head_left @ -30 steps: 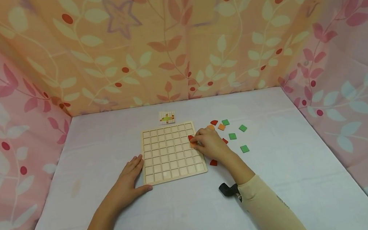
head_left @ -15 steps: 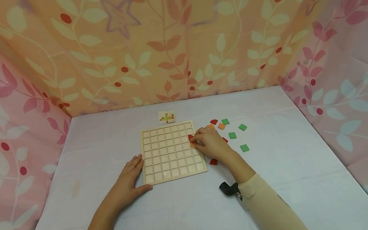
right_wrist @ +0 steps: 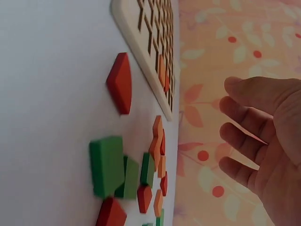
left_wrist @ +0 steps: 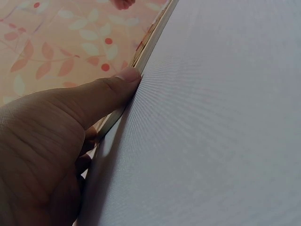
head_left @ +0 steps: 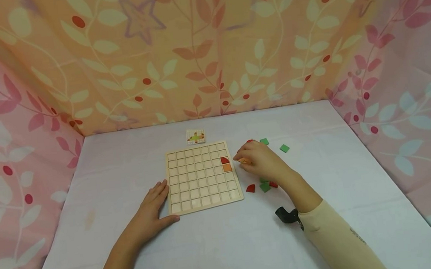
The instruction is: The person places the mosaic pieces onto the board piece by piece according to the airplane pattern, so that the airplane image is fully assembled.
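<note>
My left hand (head_left: 150,208) rests at the lower left corner of a wooden grid board (head_left: 193,183), its fingers along the left side. In the left wrist view, the thumb (left_wrist: 110,92) touches the board's edge (left_wrist: 153,40). A red quarter-round tile (head_left: 224,160) and an orange square tile (head_left: 227,167) lie in cells near the board's right side. Right of the board, my right hand (head_left: 264,160) is over loose tiles, overlapping orange ones (head_left: 244,160). Seen from the right wrist, its fingers are loosely bent, holding nothing, apart from the orange tiles (right_wrist: 156,146).
Behind the board lies a small pattern card (head_left: 195,136). Loose green tiles (head_left: 284,148) and red quarter-round tiles (head_left: 250,188) are scattered to the right, some partly hidden by the right hand. Patterned cloth (head_left: 202,67) stands around the white table (head_left: 210,246).
My right hand has left the orange tile lying in the board and moved right, over the loose tiles. Some green tiles now lie nearer the front. My left hand has stayed put.
</note>
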